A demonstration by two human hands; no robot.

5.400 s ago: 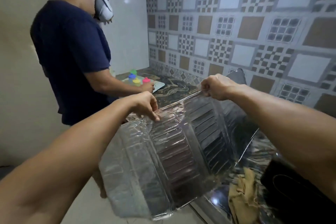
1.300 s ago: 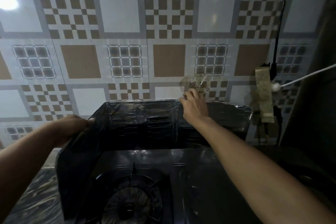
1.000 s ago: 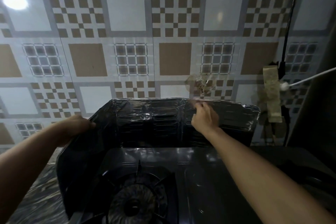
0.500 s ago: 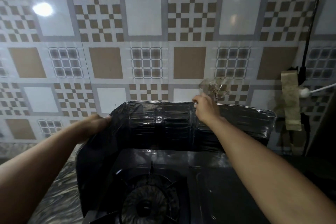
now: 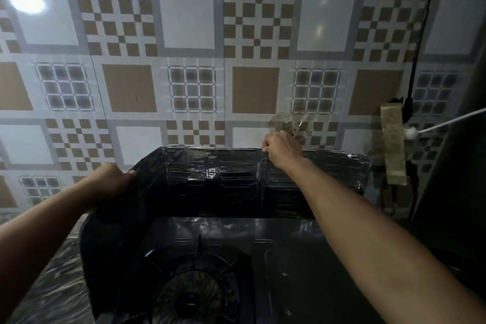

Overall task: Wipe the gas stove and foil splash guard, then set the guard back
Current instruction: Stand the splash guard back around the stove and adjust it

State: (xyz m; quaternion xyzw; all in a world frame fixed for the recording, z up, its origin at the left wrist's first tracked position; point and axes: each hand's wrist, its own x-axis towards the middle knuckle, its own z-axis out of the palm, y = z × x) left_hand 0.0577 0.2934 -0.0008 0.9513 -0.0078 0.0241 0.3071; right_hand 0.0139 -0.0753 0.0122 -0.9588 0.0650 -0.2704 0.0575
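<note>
the foil splash guard (image 5: 236, 181) stands up behind and to the left of the gas stove (image 5: 210, 271), close to the tiled wall (image 5: 184, 60). the right hand (image 5: 282, 148) pinches its top edge. the left hand (image 5: 110, 179) grips the left side flap. the stove sits on the marbled bench (image 5: 52, 284).

Both forearms are bare right up to the frame edge — no sleeve shows on either. The left hand (image 5: 110, 179) and right hand (image 5: 282, 150) are bare too — no glove, ring, watch or band on either wrist.
</note>
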